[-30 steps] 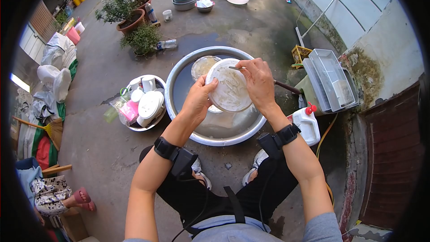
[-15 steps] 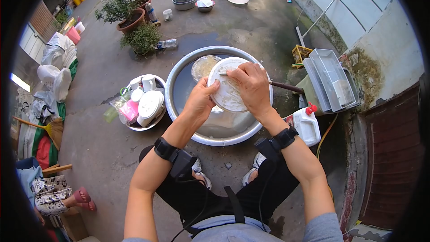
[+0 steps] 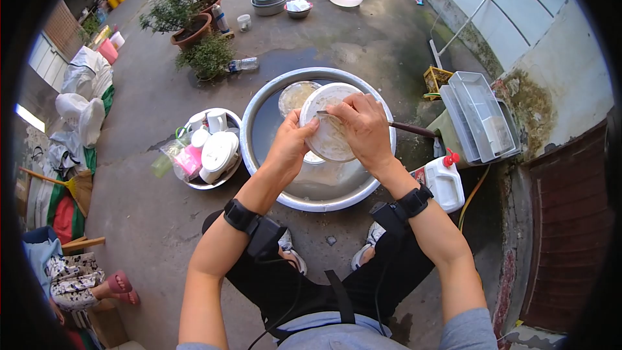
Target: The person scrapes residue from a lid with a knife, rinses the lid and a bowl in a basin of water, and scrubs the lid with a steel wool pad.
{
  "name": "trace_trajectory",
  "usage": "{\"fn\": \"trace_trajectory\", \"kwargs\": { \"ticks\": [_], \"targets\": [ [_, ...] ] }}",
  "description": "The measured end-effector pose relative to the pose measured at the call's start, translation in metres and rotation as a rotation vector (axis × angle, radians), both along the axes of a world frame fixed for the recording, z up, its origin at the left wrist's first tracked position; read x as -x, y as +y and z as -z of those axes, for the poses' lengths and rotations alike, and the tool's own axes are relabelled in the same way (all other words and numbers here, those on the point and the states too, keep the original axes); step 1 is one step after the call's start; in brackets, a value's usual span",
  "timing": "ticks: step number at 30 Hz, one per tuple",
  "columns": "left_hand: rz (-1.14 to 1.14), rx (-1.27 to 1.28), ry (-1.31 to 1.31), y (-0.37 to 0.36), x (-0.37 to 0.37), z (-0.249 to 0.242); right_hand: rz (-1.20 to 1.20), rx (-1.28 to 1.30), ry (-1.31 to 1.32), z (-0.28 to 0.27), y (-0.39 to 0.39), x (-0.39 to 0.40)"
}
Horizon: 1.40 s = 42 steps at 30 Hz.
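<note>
Above a large metal basin [image 3: 249, 155] of cloudy water I hold a round white lid [image 3: 330, 139], its surface smeared with brownish residue. My left hand [image 3: 291, 142] grips the lid's left edge, thumb on top. My right hand [image 3: 364, 126] is closed around a thin metal-tipped tool [image 3: 322, 112], whose tip rests against the upper part of the lid. A brown shaft [image 3: 414, 129] sticks out to the right of that hand, seemingly the same tool's handle; its middle is hidden. Behind the lid, a clear round container [image 3: 298, 96] lies in the basin.
Left of the basin, a bowl [image 3: 210, 185] holds white containers and a pink packet. A white jug [image 3: 444, 185] with a red cap and clear plastic bins [image 3: 476, 116] stand at right. Potted plants [image 3: 192, 34] stand ahead. Another person's feet [image 3: 121, 287] show at lower left.
The tool's tip has shifted slightly left and down across the lid in my right hand. My left hand keeps its hold; the view has moved very slightly.
</note>
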<state>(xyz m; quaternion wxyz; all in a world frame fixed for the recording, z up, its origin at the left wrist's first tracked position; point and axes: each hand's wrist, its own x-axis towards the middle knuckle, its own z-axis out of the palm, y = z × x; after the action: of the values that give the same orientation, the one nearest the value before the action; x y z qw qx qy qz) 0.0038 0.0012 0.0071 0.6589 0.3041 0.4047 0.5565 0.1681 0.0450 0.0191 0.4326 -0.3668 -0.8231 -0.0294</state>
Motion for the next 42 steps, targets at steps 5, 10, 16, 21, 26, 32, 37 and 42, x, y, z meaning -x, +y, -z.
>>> {"fn": "trace_trajectory", "kwargs": {
  "ticks": [5,10,16,21,26,32,37,42],
  "targets": [
    [0.042,0.019,0.054,0.000,0.003,0.004,0.113,0.027,0.037,0.002,0.010,-0.010],
    [-0.064,-0.049,0.122,0.002,-0.002,-0.005,0.022,0.190,0.171,0.009,0.013,-0.014],
    [-0.195,-0.033,0.217,0.007,0.005,-0.002,-0.194,0.561,0.445,0.015,0.016,-0.016],
    [-0.123,0.047,0.189,0.005,0.006,-0.005,-0.216,0.493,0.406,0.007,0.014,-0.013],
    [-0.114,-0.012,0.142,0.007,0.004,0.004,-0.198,0.397,0.337,0.009,0.012,-0.012],
    [-0.001,-0.021,0.177,0.004,0.003,0.001,-0.080,0.241,0.213,0.002,0.011,-0.012],
    [0.060,-0.004,0.184,0.005,0.006,0.002,-0.033,0.206,0.225,0.003,0.014,-0.015],
    [0.144,-0.103,0.410,0.010,0.021,-0.009,-0.245,0.612,0.197,0.000,0.019,-0.033]
  ]
}}
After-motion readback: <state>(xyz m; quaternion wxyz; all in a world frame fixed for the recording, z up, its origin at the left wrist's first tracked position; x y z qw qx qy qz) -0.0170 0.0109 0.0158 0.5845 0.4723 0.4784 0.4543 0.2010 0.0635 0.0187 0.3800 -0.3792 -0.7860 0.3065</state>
